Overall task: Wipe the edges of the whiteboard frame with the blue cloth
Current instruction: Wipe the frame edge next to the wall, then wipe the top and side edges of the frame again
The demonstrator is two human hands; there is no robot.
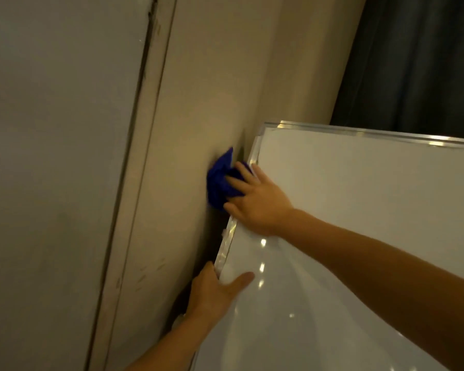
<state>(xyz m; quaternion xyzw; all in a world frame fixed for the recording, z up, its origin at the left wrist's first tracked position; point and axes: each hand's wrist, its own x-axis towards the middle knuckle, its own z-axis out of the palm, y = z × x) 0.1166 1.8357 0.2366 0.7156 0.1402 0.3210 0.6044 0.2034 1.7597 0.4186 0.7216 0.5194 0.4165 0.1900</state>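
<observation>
A pale door (51, 156) stands at the far left, beside a beige wall (198, 89). The left hand (214, 293) has its grip clamped on the whiteboard frame (227, 245), thumb across the board face. Above it, the blue cloth (220, 180) sits bunched against the frame's left edge, the right hand (257, 202) closed on it. A dark curtain (418, 62) hangs at right.

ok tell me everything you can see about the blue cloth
The blue cloth is deep royal blue, soft-looking fabric, bunched into a crumpled wad with one corner sticking up. The right hand presses it against the outer left edge of the whiteboard frame, below the top corner, fingers spread over it. Its far side sits close to or against the beige wall. Part of it is hidden under the hand.
</observation>
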